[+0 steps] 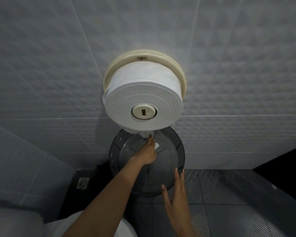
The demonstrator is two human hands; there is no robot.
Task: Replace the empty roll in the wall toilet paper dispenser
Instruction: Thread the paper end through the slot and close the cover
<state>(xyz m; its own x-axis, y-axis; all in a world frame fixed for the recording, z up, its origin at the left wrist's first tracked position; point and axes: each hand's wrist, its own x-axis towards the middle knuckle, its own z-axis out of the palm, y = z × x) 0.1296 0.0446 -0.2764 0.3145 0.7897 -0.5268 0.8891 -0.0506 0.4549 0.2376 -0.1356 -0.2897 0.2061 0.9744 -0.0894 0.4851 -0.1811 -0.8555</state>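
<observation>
A floor drain [83, 182] sits in the dark corner at lower left, where the pale textured wall tiles [41, 82] meet the ribbed grey floor tiles [229, 194]. To its right, a person's left hand [146, 155] reaches up under the wall dispenser, fingers pinched narrowly on the loose tail of paper [146, 134] hanging from the bottom of the roll; a small scrap of white shows beside the knuckles. Above it, a full white toilet paper roll [142, 93] sits on the cream dispenser backplate [178, 65] fixed to the wall, a round cream hub [143, 111] with a slot at the roll's centre. The smoky translucent cover [123, 151] hangs open below the roll, swung down from the base of the dispenser, and the left hand lies across its inner face. Further right, the right hand [175, 194] is spread wide, fingers extended, resting against the lower right rim of the cover without closing on it. At the right edge, a dark panel [284, 159] runs along the foot of the wall.
</observation>
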